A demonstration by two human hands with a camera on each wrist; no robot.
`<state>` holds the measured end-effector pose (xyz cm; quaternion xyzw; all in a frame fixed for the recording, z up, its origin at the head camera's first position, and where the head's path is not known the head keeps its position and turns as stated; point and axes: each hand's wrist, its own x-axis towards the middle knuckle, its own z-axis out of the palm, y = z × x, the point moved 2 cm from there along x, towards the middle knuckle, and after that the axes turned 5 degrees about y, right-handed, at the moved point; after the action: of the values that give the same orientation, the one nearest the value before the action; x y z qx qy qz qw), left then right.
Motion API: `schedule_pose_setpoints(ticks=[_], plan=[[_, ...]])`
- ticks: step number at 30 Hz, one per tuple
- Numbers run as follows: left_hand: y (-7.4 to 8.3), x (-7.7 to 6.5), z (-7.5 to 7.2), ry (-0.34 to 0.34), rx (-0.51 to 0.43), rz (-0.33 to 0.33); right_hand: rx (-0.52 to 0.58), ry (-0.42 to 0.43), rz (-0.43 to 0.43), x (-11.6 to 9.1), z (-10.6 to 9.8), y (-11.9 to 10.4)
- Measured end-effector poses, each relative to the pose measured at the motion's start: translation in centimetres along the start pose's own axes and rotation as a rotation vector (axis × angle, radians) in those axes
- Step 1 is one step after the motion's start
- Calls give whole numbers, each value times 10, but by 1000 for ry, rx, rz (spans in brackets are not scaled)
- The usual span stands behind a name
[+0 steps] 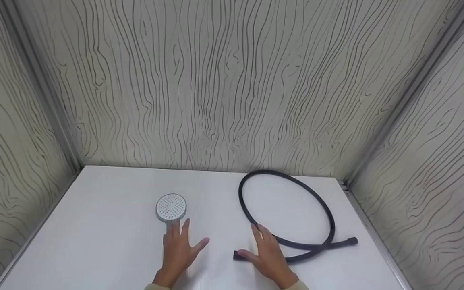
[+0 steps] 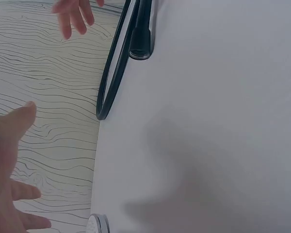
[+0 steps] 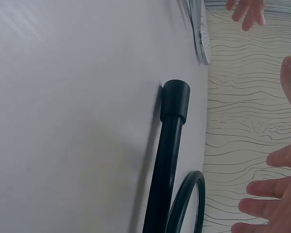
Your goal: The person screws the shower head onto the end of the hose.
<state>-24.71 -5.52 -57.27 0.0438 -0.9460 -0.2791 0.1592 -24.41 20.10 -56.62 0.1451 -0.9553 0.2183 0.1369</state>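
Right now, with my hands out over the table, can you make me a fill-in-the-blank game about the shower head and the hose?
1. The shower head is nearest your ____ hand.
2. The hose, near your other hand, is coloured ____.
3. Altogether, the hose shows ____ ends.
4. The table is coloured ____.

Missing words: left; black; two; white.

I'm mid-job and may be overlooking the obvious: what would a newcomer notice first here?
Probably the black hose, looped on the right of the white tabletop. Next, the round shower head with its dotted white face, to the hose's left. Then the hands, fingers spread: the left hand near the shower head, the right hand near one hose end.
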Motion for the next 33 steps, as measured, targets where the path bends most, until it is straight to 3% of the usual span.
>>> schedule_pose_setpoints(ticks=[14,20,33], plan=[[-10,6,-2,-3,-71,-72,25,-21,4,0,-1,1],[-15,7,-3,22,-108,-63,31,-5,-13,0,-1,2],[-26,8,-4,-4,-130,-108,28,-10,-21,-4,2,4]])
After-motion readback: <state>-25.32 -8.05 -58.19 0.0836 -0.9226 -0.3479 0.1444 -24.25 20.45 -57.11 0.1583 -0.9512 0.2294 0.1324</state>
